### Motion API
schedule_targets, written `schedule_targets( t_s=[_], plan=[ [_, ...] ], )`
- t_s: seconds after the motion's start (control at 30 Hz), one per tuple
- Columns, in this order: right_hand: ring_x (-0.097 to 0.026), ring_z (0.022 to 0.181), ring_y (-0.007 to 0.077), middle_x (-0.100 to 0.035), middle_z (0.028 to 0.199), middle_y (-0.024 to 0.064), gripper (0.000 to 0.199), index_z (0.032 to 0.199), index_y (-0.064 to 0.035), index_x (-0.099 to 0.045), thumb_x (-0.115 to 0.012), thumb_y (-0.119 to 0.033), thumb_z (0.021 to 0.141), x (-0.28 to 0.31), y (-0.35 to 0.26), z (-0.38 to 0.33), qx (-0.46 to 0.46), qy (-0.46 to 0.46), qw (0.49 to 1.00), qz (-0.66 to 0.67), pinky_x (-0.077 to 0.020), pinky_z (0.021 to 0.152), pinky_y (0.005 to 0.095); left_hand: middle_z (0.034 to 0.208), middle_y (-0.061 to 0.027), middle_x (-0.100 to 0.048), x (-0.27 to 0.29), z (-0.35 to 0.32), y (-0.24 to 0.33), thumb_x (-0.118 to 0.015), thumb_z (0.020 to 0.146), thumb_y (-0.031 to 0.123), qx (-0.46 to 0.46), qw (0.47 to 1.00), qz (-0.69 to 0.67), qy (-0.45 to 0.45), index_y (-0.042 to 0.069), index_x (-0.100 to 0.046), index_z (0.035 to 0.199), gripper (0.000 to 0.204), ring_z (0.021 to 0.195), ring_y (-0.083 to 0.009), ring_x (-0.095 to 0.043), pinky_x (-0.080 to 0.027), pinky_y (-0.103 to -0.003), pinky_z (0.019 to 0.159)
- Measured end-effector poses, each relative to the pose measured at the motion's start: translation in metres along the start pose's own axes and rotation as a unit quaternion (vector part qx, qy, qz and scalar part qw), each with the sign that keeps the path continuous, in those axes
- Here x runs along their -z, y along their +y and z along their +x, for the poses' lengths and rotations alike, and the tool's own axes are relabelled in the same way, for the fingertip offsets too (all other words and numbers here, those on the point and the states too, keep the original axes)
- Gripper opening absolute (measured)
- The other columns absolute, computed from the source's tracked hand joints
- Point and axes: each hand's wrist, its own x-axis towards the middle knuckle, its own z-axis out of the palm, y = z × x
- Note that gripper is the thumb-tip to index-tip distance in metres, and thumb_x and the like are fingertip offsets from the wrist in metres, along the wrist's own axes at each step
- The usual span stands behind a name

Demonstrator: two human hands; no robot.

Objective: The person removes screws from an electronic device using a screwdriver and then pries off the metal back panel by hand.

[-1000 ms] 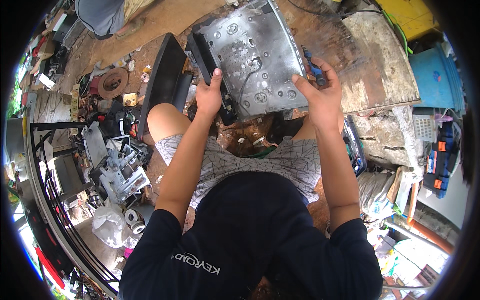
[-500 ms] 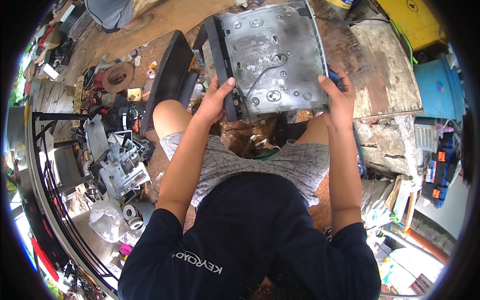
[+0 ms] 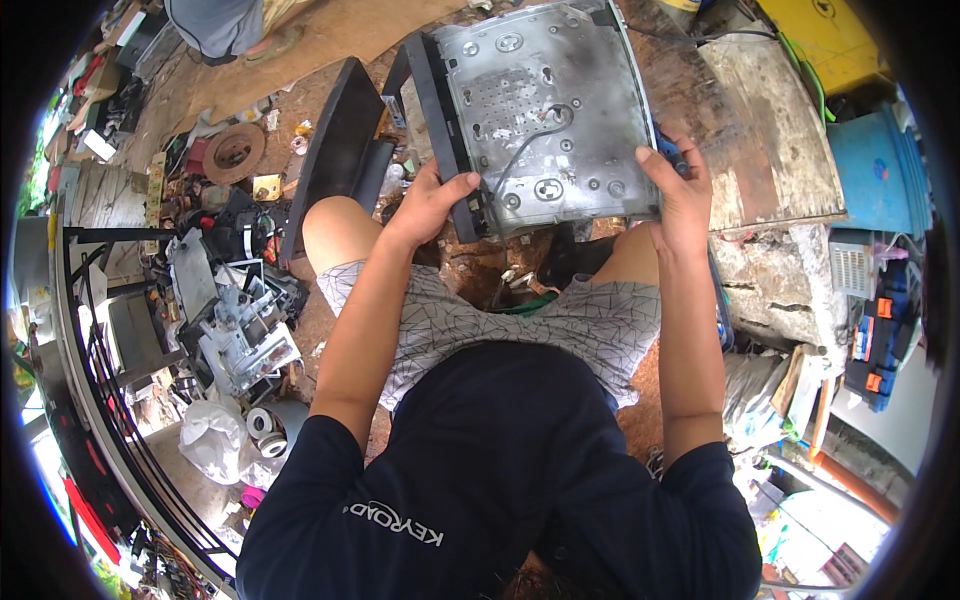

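A grey metal panel (image 3: 540, 95), dented and pierced with small holes, is held up in front of me. Along its left side runs a black plastic frame (image 3: 440, 120). My left hand (image 3: 425, 207) grips the lower end of that frame, thumb laid over the front. On the opposite side, my right hand (image 3: 680, 195) is closed around the panel's lower right edge. A blue and black tool handle (image 3: 672, 155) shows between its fingers and the panel; its tip is hidden. A dark cable (image 3: 535, 140) lies across the metal.
Next to my left knee stands a black plastic casing (image 3: 330, 150). Metal scrap (image 3: 240, 340) and a rusty disc (image 3: 234, 153) lie to the left. A worn wooden board (image 3: 775, 130) and a blue bin (image 3: 875, 180) are at right. Another person's leg (image 3: 215, 30) shows at far left.
The panel has shifted very slightly, its black frame a little left at the top. My left thumb has slid slightly right over the frame. My right hand keeps its hold.
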Motion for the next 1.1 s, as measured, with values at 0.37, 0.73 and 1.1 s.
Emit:
schedule_targets(
  t_s=[0.37,0.73,1.1],
  plan=[
    [-0.059,0.091,0.0112,-0.062,0.106,0.0061,0.051,0.121,0.0016,-0.058,-0.082,-0.002,0.076,-0.02,0.006,-0.012,0.076,-0.01,0.994,-0.08,-0.051,0.082,0.0248,0.122,-0.0127,-0.062,-0.007,0.0,0.002,-0.056,0.097,0.049,0.052,0.993,-0.1,0.028,-0.001,-0.046,0.136,0.065,0.108,-0.024,-0.064,-0.055,-0.04,0.091],
    [-0.061,0.081,0.0124,-0.066,0.089,0.0038,0.019,0.111,-0.0062,-0.065,-0.067,-0.01,0.093,-0.02,-0.074,-0.017,0.293,-0.165,0.907,-0.253,-0.0507,0.073,0.0288,0.135,-0.0113,-0.057,-0.002,0.011,-0.009,-0.021,0.099,0.068,0.001,0.976,-0.168,0.139,0.008,-0.04,0.146,0.078,0.122,-0.0283,-0.058,-0.048,-0.047,0.104],
    [-0.068,0.097,0.0285,-0.068,0.096,0.0101,0.019,0.094,-0.0045,-0.072,-0.06,-0.006,0.079,-0.08,-0.024,0.004,0.336,-0.464,0.548,-0.61,-0.0571,0.077,0.0413,0.13,-0.0129,-0.059,-0.021,0.004,-0.011,-0.021,0.103,0.061,0.075,0.971,-0.191,0.127,0.009,-0.045,0.142,0.069,0.116,-0.0289,-0.061,-0.053,-0.048,0.097]
  ],
)
